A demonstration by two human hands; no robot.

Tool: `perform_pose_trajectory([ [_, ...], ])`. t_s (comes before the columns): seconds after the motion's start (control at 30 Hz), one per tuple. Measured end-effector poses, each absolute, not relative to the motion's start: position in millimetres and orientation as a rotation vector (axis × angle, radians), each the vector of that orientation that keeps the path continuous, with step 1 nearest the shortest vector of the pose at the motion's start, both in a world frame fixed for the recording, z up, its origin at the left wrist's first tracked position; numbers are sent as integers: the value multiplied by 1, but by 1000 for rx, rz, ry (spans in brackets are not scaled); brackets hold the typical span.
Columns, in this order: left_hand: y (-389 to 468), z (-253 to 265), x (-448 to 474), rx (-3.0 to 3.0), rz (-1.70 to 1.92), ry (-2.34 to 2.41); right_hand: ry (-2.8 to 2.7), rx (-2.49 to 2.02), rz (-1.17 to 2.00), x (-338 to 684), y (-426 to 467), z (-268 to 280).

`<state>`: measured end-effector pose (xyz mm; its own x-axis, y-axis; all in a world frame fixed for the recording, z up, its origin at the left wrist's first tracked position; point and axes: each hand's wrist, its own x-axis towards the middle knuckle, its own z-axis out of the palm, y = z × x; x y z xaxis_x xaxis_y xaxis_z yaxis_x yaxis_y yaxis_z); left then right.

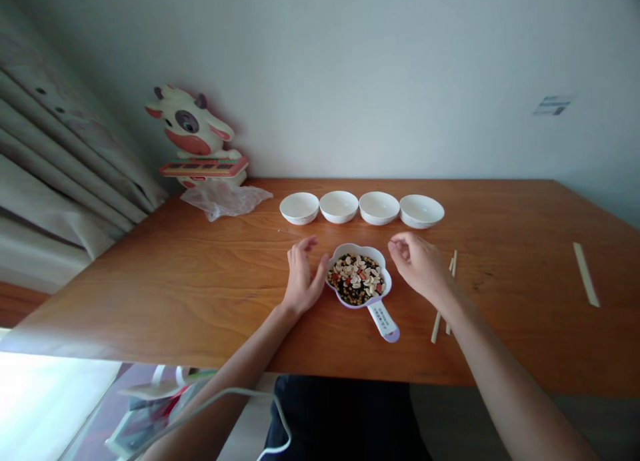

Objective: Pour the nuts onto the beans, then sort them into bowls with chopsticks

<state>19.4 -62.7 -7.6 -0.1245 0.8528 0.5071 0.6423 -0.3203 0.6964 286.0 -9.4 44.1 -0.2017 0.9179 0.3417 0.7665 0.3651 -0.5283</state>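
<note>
A white flower-shaped bowl with a lilac rim and a short labelled handle (384, 319) stands in front of me on the table. Inside lies a mix of peanut halves, dark and yellow grains and a few red pieces (356, 279). My left hand (303, 274) is at the bowl's left rim, thumb and fingers apart, with nothing in it. Whether the thumb touches the rim I cannot tell. To the right of the bowl, my right hand (419, 262) hovers with its fingers curled in toward the thumb and nothing visible in them.
Beyond the bowl, several white bowls (339, 209) stand in a row. Two wooden chopsticks (437, 326) lie partly under my right forearm. A pale strip (585, 274) lies far right. At the back left are a cow toy with a keyboard (200, 137) and a clear plastic bag (223, 199).
</note>
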Motion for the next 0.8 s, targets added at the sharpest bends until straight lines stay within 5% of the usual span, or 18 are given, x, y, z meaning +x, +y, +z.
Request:
perform_pose_trajectory([
  [0.27,-177,9,52,1742,956,1597,-2077,-1637,547,287,-131,36],
  [0.8,-188,12,58,1815,742,1908,-2207,-1330,726,232,-169,39],
])
